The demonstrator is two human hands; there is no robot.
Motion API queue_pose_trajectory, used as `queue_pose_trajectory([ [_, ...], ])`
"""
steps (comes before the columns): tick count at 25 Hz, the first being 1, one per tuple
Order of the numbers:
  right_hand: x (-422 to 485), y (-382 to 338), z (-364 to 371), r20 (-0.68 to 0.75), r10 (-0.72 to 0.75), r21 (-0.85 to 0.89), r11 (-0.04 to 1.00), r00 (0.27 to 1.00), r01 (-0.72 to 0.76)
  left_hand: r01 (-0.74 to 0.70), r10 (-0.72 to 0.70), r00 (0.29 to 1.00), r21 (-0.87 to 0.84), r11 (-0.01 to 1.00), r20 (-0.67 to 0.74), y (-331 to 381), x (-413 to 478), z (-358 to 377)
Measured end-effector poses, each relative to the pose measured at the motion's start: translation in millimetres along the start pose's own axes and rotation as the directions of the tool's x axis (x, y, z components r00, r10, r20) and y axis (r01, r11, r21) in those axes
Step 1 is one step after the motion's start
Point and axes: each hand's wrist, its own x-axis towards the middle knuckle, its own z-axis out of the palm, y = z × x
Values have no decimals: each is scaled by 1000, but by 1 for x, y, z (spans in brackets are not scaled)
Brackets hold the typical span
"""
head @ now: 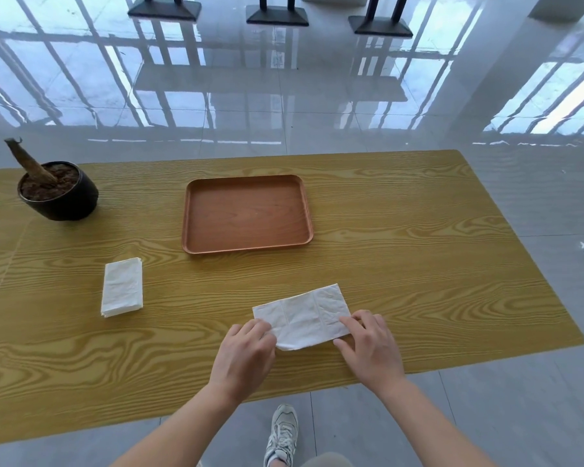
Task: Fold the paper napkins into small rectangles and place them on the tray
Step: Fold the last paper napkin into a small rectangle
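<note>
— Edges and room?
— The napkin [304, 315] lies flat near the desk's [418, 264] front edge; bare wood separates it from the tray [246, 214] beyond; the stack [122, 288] sits well left.
— Hands?
— The left hand [246, 355] curls its fingers on the left end; the right hand [371, 345] pinches the right end.

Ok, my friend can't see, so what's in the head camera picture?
A person's left hand and right hand hold the near edge of a white paper napkin on a yellow wooden table. Farther away are a brown tray, a napkin stack and a black plant pot.
</note>
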Motion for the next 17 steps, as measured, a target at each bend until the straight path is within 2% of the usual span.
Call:
queue_pose_trajectory([
  [4, 1, -10, 3, 30, -40, -19, 999, 999, 40, 62, -80, 992, -179, 982, -96, -4, -7, -8],
  [7, 5, -20, 5, 53, -46, -37, 998, 998, 48, 108, -144, 981, -251, 962, -132, -7, -10, -12],
  [10, 14, -31, 2, -14, -111, 42, 993, 994, 111, 156, -206, 968, -296, 942, -145, -13, -16, -20],
  [12, 18, -39, -4, -86, -197, 99, 974, 977, 205, 220, -298, 936, -351, 910, -188, -19, -21, -26],
  [14, 24, -50, -15, -117, -235, 230, 939, 965, 257, 285, -419, 881, -461, 840, -218, -25, -25, -35],
  [15, 28, -56, -22, -89, -202, 332, 917, 975, 221, 309, -480, 852, -537, 785, -210, -30, -27, -40],
  [17, 43, -67, -34, 71, -121, 507, 859, 990, 68, 350, -592, 792, -685, 639, -148, -41, -27, -47],
])
